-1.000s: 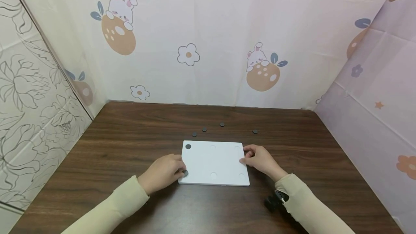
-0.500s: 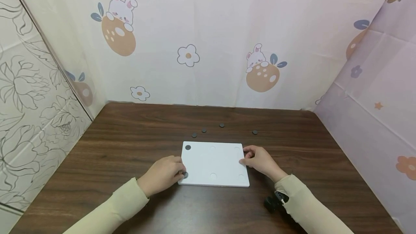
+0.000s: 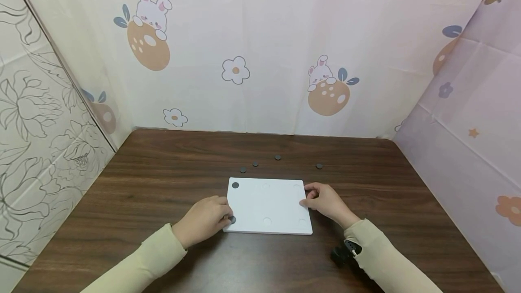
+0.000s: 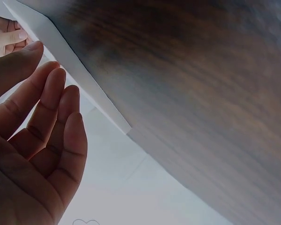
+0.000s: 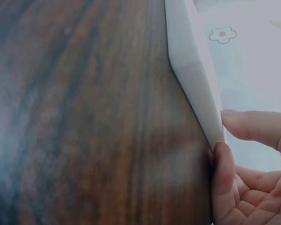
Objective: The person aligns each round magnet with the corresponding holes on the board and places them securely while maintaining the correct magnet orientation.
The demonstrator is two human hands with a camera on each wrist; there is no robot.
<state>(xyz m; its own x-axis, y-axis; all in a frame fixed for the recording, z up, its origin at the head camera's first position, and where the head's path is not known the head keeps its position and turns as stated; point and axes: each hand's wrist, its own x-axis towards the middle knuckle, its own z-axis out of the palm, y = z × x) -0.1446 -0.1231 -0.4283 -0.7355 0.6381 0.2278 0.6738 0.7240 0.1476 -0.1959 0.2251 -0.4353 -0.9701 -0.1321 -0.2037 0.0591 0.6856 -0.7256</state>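
A white rectangular board (image 3: 266, 200) with shallow round recesses lies on the table. In its far left corner sits a black disc (image 3: 235, 185). At the near left corner, my left hand (image 3: 205, 220) has thumb and fingertips at a dark grey disc (image 3: 233, 219), partly covered by the fingers. That disc is out of sight in the left wrist view, where the fingers of my left hand (image 4: 42, 136) bend toward the thumb above the board's edge. My right hand (image 3: 325, 201) holds the right edge, its thumb (image 5: 253, 125) on top and fingers along the side.
Several loose dark discs lie beyond the board, among them one disc (image 3: 277, 158) at the back and another disc (image 3: 319, 166) to the right. A brown wood-grain table (image 3: 163, 162) is bounded by a printed curtain (image 3: 268, 35). A small black device (image 3: 339, 256) sits under the right wrist.
Both hands, the board and the discs hold the same arrangement. Only a slight downward shift of the whole head view shows.
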